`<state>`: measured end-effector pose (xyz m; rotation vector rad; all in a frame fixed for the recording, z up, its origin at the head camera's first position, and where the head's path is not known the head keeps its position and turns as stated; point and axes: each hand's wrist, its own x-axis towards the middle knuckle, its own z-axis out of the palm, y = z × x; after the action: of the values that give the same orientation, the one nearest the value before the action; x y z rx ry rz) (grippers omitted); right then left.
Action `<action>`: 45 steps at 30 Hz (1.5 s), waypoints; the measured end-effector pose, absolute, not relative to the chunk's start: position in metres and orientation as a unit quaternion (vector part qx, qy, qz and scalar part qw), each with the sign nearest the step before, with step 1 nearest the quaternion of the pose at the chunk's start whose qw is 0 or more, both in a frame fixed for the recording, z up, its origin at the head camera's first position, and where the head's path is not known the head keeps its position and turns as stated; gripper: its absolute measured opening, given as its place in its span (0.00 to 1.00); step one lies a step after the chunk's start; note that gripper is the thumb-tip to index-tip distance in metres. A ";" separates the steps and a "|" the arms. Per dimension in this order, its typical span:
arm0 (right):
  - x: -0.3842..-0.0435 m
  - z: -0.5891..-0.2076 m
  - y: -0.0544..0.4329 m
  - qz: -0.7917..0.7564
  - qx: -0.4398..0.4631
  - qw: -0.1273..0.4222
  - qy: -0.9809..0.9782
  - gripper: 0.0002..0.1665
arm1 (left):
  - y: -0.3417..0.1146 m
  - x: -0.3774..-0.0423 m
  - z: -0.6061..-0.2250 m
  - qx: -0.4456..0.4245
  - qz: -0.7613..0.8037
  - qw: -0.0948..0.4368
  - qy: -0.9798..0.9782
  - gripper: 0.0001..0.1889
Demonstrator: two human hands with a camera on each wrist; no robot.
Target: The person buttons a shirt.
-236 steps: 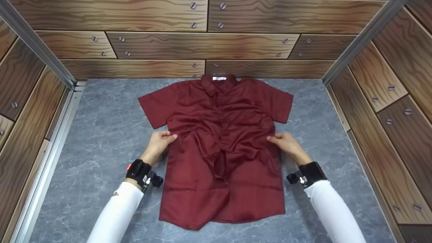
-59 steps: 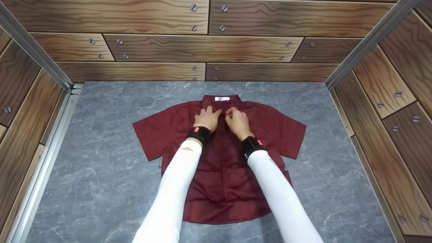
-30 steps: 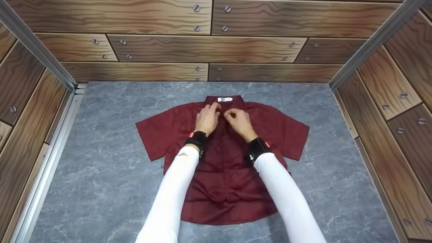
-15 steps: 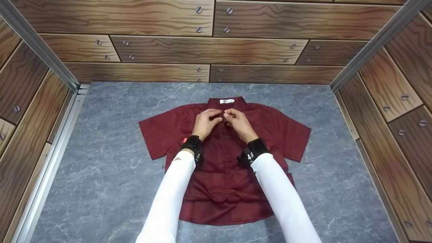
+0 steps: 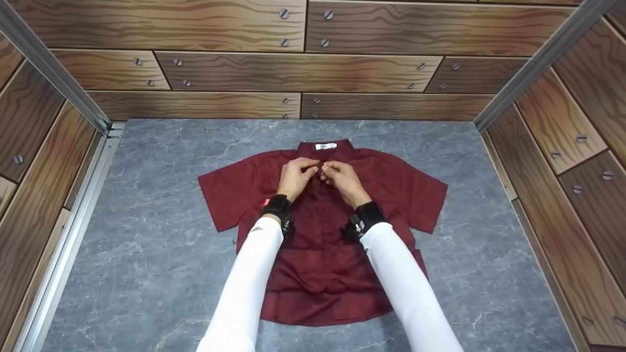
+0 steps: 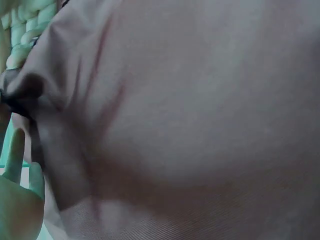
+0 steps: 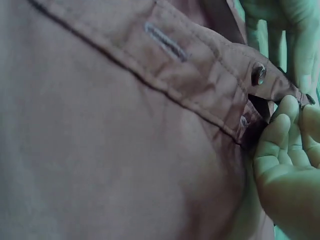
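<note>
A dark red short-sleeved shirt (image 5: 298, 264) lies spread front up, its collar (image 5: 307, 146) towards the back wall. Just below the collar, my left hand (image 5: 295, 177) and right hand (image 5: 346, 181) pinch the front placket, fingertips almost meeting. In the right wrist view, the right hand (image 7: 287, 175) grips the placket's upper end, with the left hand's fingers (image 7: 295, 35) close behind it. A buttonhole (image 7: 166, 42) and a button (image 7: 258, 73) show there. Cloth fills most of the left wrist view, with part of the left hand (image 6: 20, 200) at its edge. What lies between the fingertips is hidden.
The shirt rests on a grey marbled surface (image 5: 146, 234). Wood-patterned panels (image 5: 234, 71) stand behind and on both sides, with metal rails (image 5: 63, 73) at the corners. A white label (image 5: 325, 146) shows inside the collar.
Earlier both hands held the shirt's sides; later they came to its neck, and the shirt lies nearer. Over the last half second, the left fingertips closed together and the hands drew closer.
</note>
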<state>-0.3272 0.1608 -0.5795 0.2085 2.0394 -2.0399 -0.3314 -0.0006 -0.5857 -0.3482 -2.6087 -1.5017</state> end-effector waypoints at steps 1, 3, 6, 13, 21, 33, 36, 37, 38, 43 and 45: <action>-0.327 -0.580 0.160 -0.711 0.074 0.124 0.688 0.06 | 0.000 -0.331 -0.586 -0.120 -0.498 0.053 -0.857 0.13; -0.328 -0.579 0.160 -0.729 0.078 0.125 0.668 0.06 | 0.000 -0.331 -0.587 -0.124 -0.504 0.049 -0.854 0.15; -0.328 -0.580 0.157 -0.746 0.081 0.129 0.649 0.07 | -0.001 -0.332 -0.587 -0.108 -0.512 0.049 -0.850 0.14; -0.326 -0.577 0.152 -0.691 0.090 0.099 0.710 0.10 | -0.002 -0.332 -0.588 -0.074 -0.520 0.061 -0.849 0.10; -0.326 -0.569 0.151 -0.539 0.068 0.046 0.838 0.10 | -0.002 -0.329 -0.591 -0.035 -0.495 0.050 -0.867 0.09; -0.332 -0.576 0.154 -0.229 0.003 -0.034 0.973 0.17 | -0.004 -0.329 -0.590 -0.025 -0.437 -0.028 -0.899 0.08; -0.332 -0.578 0.154 -0.186 0.008 -0.035 0.982 0.18 | -0.004 -0.328 -0.589 -0.036 -0.435 -0.042 -0.899 0.09; -0.332 -0.577 0.155 -0.180 0.010 -0.036 0.983 0.16 | -0.004 -0.327 -0.589 -0.040 -0.433 -0.044 -0.899 0.09; -0.333 -0.576 0.157 -0.183 0.018 -0.039 0.982 0.14 | -0.004 -0.327 -0.589 -0.044 -0.431 -0.044 -0.900 0.09; -0.336 -0.567 0.171 -0.220 0.063 -0.028 0.973 0.10 | -0.008 -0.327 -0.590 -0.061 -0.432 -0.026 -0.900 0.08; -0.337 -0.565 0.177 -0.228 0.071 -0.015 0.971 0.09 | -0.010 -0.327 -0.591 -0.063 -0.433 -0.021 -0.899 0.08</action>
<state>-0.3368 0.1770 -0.5650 0.2254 3.0806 -0.7221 -0.3271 -0.0095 -0.5915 -0.2022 -2.8629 -1.3778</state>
